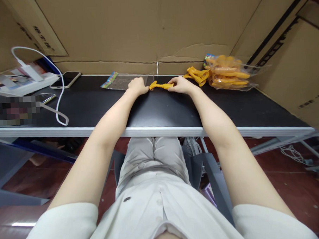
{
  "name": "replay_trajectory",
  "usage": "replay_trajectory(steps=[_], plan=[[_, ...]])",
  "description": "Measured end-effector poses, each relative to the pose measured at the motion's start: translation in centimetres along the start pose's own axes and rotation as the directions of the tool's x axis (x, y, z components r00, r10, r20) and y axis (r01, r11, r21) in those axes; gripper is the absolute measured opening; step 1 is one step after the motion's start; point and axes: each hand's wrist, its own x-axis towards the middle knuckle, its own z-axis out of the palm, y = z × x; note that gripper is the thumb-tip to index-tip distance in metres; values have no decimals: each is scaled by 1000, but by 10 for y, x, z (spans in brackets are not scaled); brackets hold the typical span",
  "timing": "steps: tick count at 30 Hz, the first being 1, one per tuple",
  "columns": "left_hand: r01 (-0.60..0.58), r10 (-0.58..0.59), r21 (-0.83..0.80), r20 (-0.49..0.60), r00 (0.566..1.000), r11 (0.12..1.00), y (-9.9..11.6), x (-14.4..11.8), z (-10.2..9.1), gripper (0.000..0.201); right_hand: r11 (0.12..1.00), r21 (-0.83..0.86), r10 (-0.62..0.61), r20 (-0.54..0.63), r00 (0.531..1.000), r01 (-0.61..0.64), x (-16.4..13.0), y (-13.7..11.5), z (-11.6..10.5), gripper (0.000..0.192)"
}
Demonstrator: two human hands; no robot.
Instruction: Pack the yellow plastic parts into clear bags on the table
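Note:
A yellow, ribbed plastic toy (160,85) lies crosswise between my hands, low over the black tabletop. My right hand (181,85) is closed with a pinch on its right end. Curled fingers make my left hand (138,86) look closed; its thumb tip is at the toy's left end, and what it grips is hidden. Behind and under that hand lies a clear plastic bag (121,81) with a colourful header. Just beyond my right hand are several loose yellow toys (199,74), one with a round opening facing me.
A clear pack of yellow toys (227,72) sits at the right against cardboard walls (145,28). To the left are a phone (66,80), a white cable (58,102), a second phone (48,98) and a white box (23,85). The table's metal edge (160,131) runs in front.

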Motion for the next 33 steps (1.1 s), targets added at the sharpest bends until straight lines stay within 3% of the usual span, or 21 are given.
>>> replay_trajectory(steps=[4, 14, 22, 28, 33], plan=[[-29, 29, 21, -6, 1000, 999, -1, 3, 3, 73, 999, -30, -27, -5, 1000, 27, 0, -1, 1, 39], [-147, 147, 114, 9, 989, 983, 12, -13, -4, 46, 997, -48, -57, -49, 997, 55, 2, -3, 1, 39], [-300, 307, 144, -32, 951, 943, 25, -20, 2, 45, 996, -54, -77, -108, 991, 72, -1, -8, -1, 48], [-441, 449, 94, -88, 889, 892, 34, -22, 11, 43, 997, -41, -76, -97, 992, 73, -3, -20, 5, 46], [-464, 468, 71, -78, 880, 883, 35, -24, 12, 46, 994, -40, -105, -101, 989, 102, -1, -22, 12, 44]])
